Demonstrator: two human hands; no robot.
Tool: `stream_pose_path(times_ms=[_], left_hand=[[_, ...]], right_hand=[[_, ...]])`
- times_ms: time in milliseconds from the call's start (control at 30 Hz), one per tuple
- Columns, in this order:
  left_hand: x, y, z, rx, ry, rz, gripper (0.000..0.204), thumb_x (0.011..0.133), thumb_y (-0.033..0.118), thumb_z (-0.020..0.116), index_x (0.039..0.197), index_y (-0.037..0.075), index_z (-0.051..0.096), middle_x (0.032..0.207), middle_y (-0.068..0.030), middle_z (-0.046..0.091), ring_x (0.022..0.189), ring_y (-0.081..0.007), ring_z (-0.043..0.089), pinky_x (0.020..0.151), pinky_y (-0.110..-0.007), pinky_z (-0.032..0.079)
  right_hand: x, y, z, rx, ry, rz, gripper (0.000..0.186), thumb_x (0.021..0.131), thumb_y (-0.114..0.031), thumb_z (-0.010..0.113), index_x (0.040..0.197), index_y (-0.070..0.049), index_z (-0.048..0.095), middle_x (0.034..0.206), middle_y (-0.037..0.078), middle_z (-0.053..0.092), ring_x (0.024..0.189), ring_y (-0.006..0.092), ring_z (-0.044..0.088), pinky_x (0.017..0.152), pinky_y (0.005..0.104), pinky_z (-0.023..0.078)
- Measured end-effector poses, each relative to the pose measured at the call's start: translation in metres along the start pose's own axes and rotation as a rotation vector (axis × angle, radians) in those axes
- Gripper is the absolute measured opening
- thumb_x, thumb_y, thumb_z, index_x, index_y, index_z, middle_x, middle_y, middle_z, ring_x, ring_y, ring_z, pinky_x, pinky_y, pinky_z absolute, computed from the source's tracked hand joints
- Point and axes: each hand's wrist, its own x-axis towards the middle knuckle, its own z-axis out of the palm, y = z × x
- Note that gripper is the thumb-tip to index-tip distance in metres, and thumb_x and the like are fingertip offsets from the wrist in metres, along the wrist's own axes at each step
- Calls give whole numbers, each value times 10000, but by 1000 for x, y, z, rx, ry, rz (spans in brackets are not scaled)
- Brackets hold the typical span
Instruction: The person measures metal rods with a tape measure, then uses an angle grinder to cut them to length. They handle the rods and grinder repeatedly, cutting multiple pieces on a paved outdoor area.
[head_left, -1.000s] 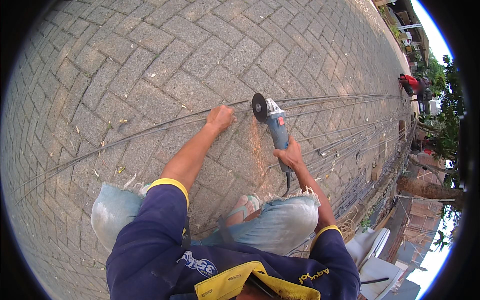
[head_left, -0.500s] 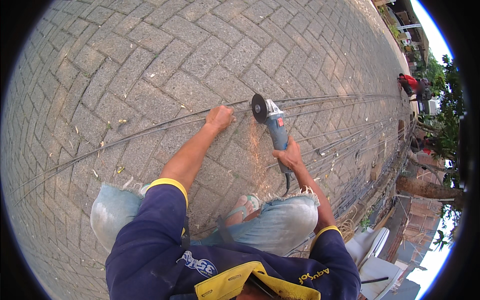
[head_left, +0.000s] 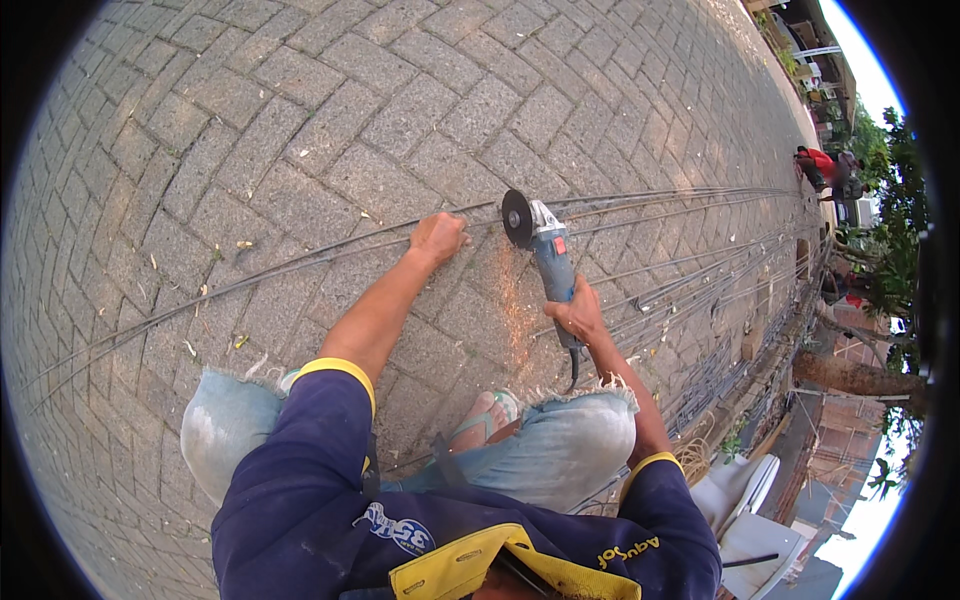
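My right hand (head_left: 577, 309) is wrapped round the body of a blue-grey angle grinder (head_left: 555, 262). Its dark cutting disc (head_left: 517, 218) meets long thin steel rods (head_left: 345, 243) lying across the paving. Orange sparks (head_left: 513, 300) stream from the disc down toward my sandalled foot (head_left: 485, 418). Just left of the disc, my left hand (head_left: 440, 237) is closed round a rod, fingers curled under it. From the grinder's rear a black cord (head_left: 574, 370) hangs beside my right knee. The exact contact between disc and rod is too small to make out.
More rods (head_left: 690, 290) lie bundled along the right side. A tree trunk (head_left: 855, 376) and white panels (head_left: 750, 505) stand beyond them. Far off at the right, a person in red (head_left: 822, 165) bends near the rods' far ends. Paving blocks (head_left: 330, 110) cover the ground.
The spark stream has spread wider and shifted slightly right at its lower end. The grinder's disc sits a touch lower; both hands have hardly moved.
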Motion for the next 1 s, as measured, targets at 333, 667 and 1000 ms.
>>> stream_pose_path(times_ms=[333, 667, 1000], left_hand=[[0, 3, -4, 7, -25, -31, 305, 826, 345, 703, 954, 68, 688, 950, -183, 684, 915, -375, 665, 769, -462, 544], [-1, 2, -2, -7, 21, 10, 310, 818, 342, 714, 898, 47, 664, 887, -212, 673, 864, -392, 664, 731, -466, 543], [-1, 1, -1, 11, 26, 7, 321, 820, 358, 707, 924, 56, 672, 858, -217, 675, 841, -399, 668, 722, -470, 542]], right_hand=[[-1, -8, -3, -10, -19, 38, 619, 606, -269, 756, 1056, 77, 509, 993, 311, 621, 958, 438, 624, 841, 468, 487], [-4, -1, -1, -24, 4, 0, 627, 604, -281, 752, 1044, 84, 496, 985, 319, 608, 941, 437, 619, 831, 475, 481], [-8, 5, 6, -73, 106, -7, 598, 569, -268, 757, 1009, 78, 545, 907, 282, 645, 870, 421, 641, 793, 451, 493]])
